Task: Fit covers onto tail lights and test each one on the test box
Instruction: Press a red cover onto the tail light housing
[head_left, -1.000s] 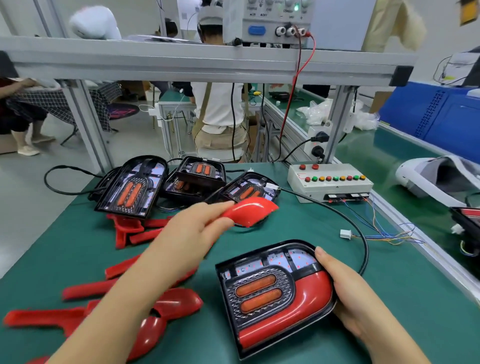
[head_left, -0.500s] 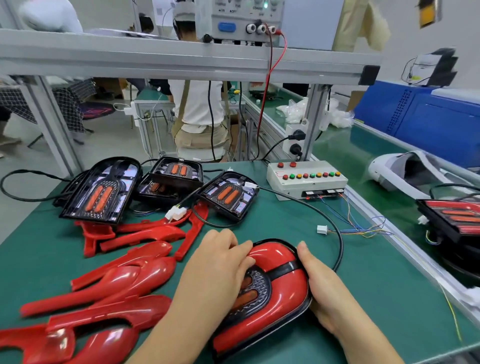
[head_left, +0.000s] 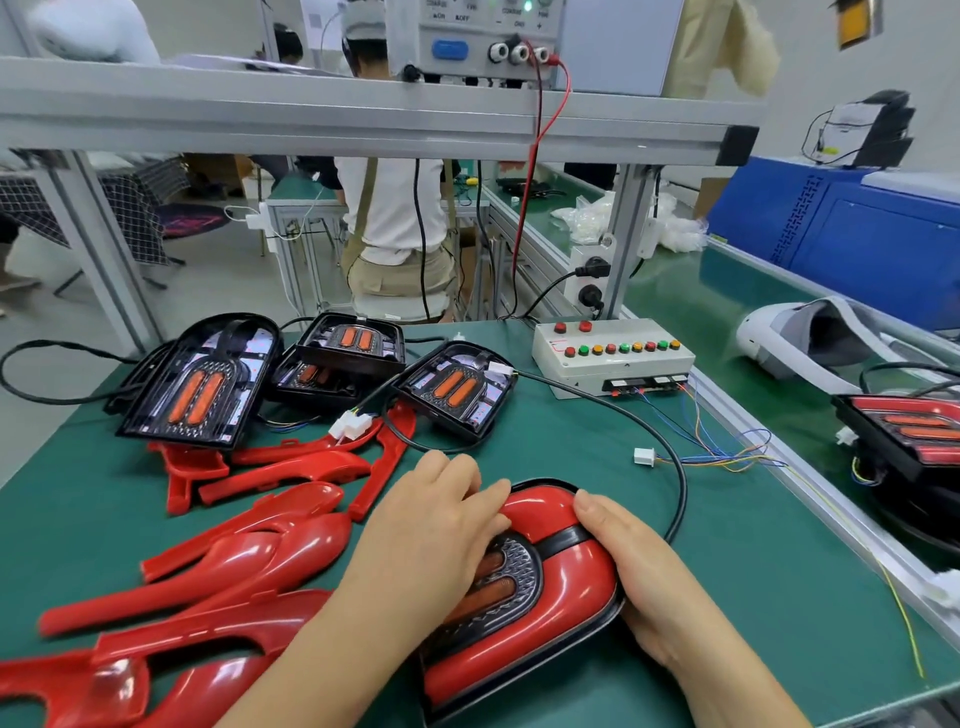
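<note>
Two covers now sit on the tail light; a second ago the upper cover was in the air in the left hand. Fitting looks nearly done, test not started.

Spare covers lie at 9 o'clock. Left hand, fingers nearly flat, presses the upper cover. The light lies at 6 o'clock on the surface. Right hand cups its 3 o'clock edge, thumb on top. Test box at 1 o'clock, its white plug lying free.

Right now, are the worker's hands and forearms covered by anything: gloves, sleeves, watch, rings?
No. The left hand and right hand are bare, without gloves. Both forearms are uncovered as far as the frame shows; no sleeve, watch or ring is visible.
</note>
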